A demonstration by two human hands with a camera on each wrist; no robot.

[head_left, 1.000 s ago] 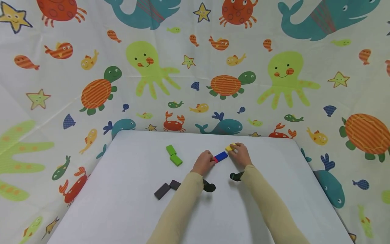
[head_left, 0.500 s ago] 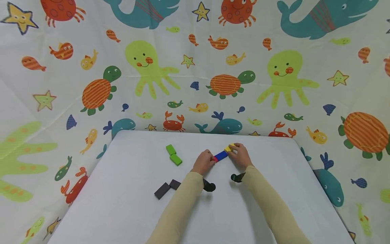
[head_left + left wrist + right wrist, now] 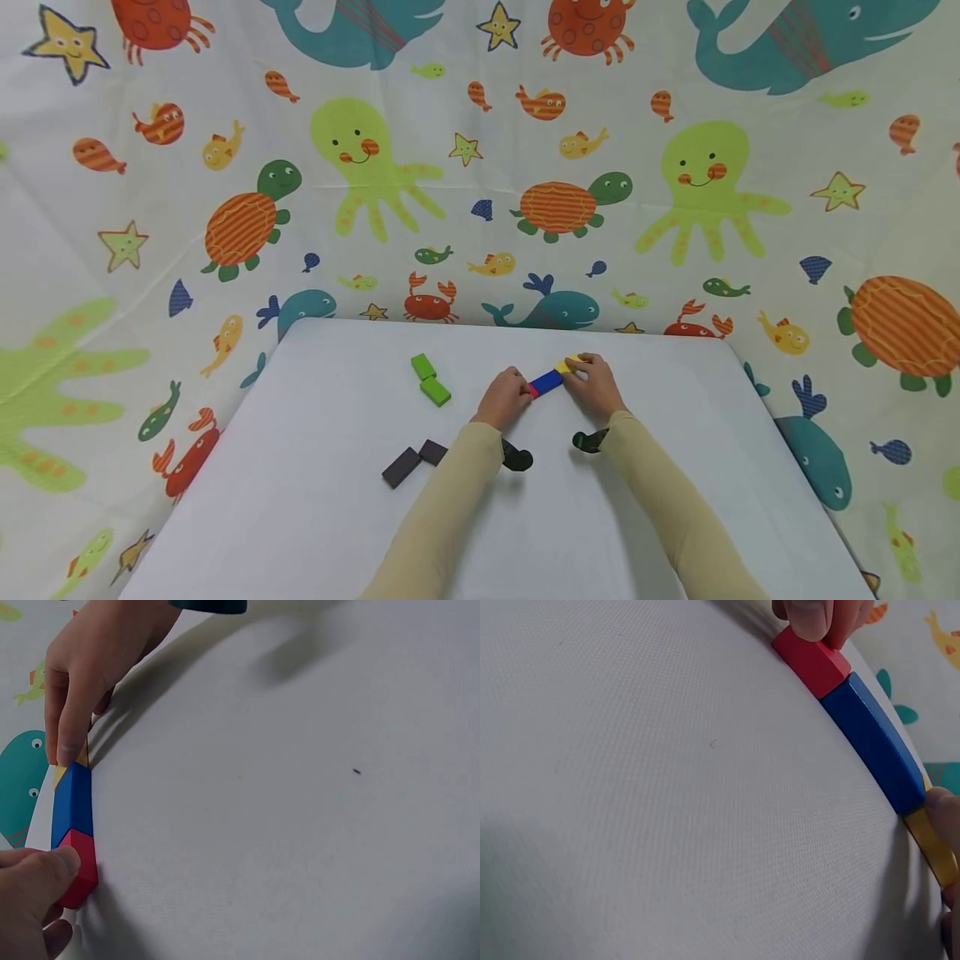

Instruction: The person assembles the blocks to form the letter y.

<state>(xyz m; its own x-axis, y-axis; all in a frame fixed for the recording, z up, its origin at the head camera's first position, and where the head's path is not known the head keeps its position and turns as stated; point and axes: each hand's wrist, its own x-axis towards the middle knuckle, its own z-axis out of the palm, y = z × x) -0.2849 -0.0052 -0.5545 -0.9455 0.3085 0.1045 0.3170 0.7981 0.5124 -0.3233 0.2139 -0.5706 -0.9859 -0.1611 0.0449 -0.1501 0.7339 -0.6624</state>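
Note:
Three wooden blocks lie end to end in a slanting row on the white table. My left hand grips the red block at the near end, thumb on top. The blue block sits in the middle, meeting the red one. At the far right end my right hand pinches the yellow block, whose end is right against the blue block. In the head view, fingers cover much of the red and yellow blocks.
Two green blocks, one behind the other, lie left of the hands. Two dark blocks, a longer and a shorter, lie beside the left forearm, which partly covers the shorter. A sea-animal cloth hangs behind the table.
My right hand has brought the yellow block down and left to the blue block, closing the gap between them. The left hand has stayed on the red block.

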